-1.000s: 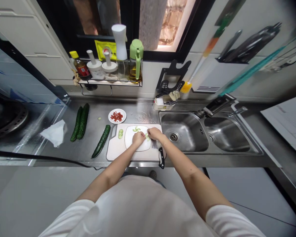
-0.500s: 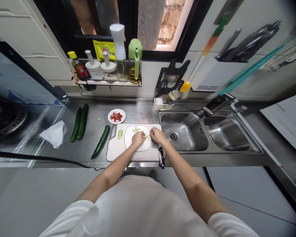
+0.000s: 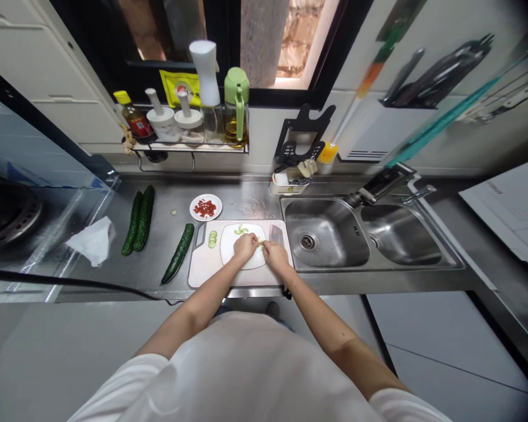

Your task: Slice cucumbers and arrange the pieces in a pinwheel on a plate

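My left hand (image 3: 245, 247) is over the white plate (image 3: 231, 258), its fingers pinched together; a tiny reddish spot shows at the fingertips. Close beside it, my right hand (image 3: 276, 257) has its fingers bent and closed at the plate's right side. Pale green cucumber pieces (image 3: 260, 244) show between the two sets of fingertips, partly hidden. More thin cucumber pieces (image 3: 241, 230) lie fanned near the plate's far edge. The plate rests on a cutting board (image 3: 202, 272), where a short row of cucumber slices (image 3: 212, 239) lies at the left. A knife blade (image 3: 276, 234) lies behind my right hand, its handle mostly covered.
A whole cucumber (image 3: 178, 253) lies left of the board, and two more cucumbers (image 3: 139, 220) farther left. Behind the board stands a small dish (image 3: 192, 212) of chopped red pieces. A double sink (image 3: 325, 266) is at the right. Seasoning bottles stand on a wall rack (image 3: 211, 150).
My right hand has moved left and nearer me, from the plate's right edge to the cucumber pieces by my left fingertips. It now covers most of the knife handle.
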`<state>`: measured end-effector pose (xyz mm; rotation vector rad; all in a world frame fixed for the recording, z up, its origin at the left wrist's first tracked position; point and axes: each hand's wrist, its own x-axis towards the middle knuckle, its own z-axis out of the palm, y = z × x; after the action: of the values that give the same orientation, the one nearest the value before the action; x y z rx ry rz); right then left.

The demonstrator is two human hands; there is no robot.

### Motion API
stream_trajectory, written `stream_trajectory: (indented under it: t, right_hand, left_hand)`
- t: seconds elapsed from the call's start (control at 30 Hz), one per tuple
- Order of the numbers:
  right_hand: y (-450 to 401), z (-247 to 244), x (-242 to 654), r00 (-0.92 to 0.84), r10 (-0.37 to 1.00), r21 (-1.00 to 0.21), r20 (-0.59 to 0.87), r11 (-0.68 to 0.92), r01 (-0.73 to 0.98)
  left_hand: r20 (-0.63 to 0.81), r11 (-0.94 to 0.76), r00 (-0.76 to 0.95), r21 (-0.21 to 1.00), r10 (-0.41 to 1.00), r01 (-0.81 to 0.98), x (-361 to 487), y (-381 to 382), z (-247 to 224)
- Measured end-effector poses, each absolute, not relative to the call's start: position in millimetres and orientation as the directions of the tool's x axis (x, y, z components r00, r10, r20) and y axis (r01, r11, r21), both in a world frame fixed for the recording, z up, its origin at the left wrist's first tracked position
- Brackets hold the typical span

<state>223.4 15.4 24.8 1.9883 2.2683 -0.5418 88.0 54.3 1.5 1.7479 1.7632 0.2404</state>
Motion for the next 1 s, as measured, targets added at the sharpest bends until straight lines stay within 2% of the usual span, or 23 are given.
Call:
stream_trajectory:
  t: [0.33, 0.8, 1.0]
  right_hand:
    - [15.1, 20.6, 221.7, -0.140, 0.940, -0.236, -0.312, 0.066, 0.969]
    - [17.0, 23.3, 220.5, -0.143, 0.930, -0.230, -0.339, 0.065, 0.971]
    - [17.1, 24.3, 220.5, -0.146, 0.932, -0.231, -0.331, 0.070, 0.971]
  left_hand:
    - [-0.241, 0.011, 0.140, 0.534, 0.960, 0.845, 85.7, 52.1, 0.5]
    - [-0.216, -0.071, 0.181, 0.438, 0.959, 0.896, 79.9, 48.6, 3.8]
    - [-0.208, -0.067, 0.187, 0.475, 0.960, 0.877, 79.3, 49.3, 3.8]
